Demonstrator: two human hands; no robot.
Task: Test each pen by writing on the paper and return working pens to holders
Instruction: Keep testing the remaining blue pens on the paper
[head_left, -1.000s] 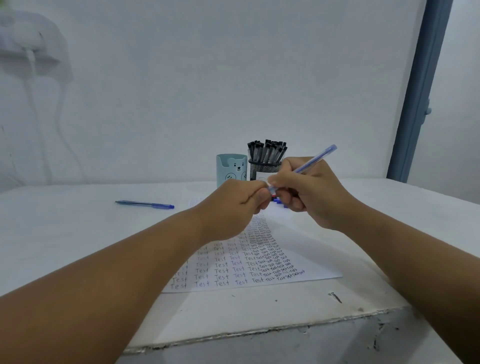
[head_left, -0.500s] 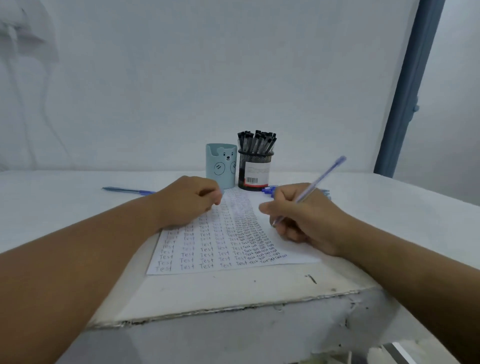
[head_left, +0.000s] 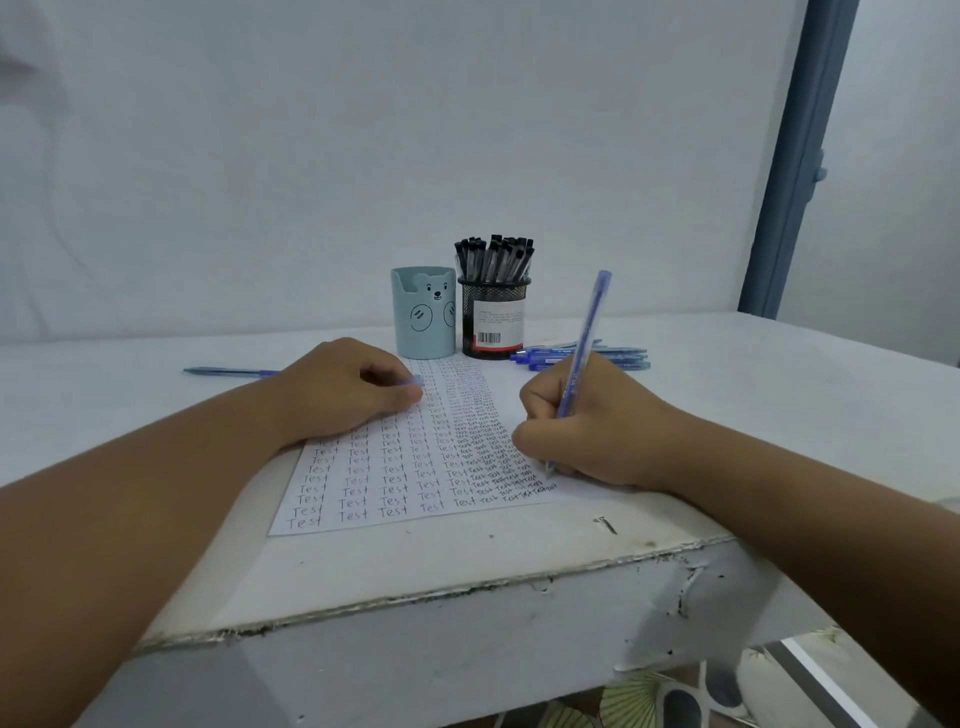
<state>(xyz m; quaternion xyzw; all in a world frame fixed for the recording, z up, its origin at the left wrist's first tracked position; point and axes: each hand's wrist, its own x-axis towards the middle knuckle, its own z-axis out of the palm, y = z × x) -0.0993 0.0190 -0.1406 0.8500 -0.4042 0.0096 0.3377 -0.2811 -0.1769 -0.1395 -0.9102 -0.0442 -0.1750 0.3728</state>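
Observation:
A sheet of paper (head_left: 395, 483) covered in rows of the word "Test" lies on the white table (head_left: 415, 561). My right hand (head_left: 597, 431) grips a blue pen (head_left: 584, 343), tip down on the paper's right edge. My left hand (head_left: 348, 389) rests on the paper's upper left, fingers curled round a small blue pen cap (head_left: 414, 381). Behind the paper stand a light blue bear holder (head_left: 423, 312) and a black mesh holder (head_left: 493, 325) full of black pens.
A pile of blue pens (head_left: 597, 357) lies right of the mesh holder. One blue pen (head_left: 228, 371) lies alone at the left. The table's chipped front edge (head_left: 467, 587) runs below the paper. A blue door frame (head_left: 800, 156) stands at the right.
My hands, together in the air pulling the cap off the pen, have parted. The left one came down on the paper with the cap; the right one brought the pen tip onto the paper.

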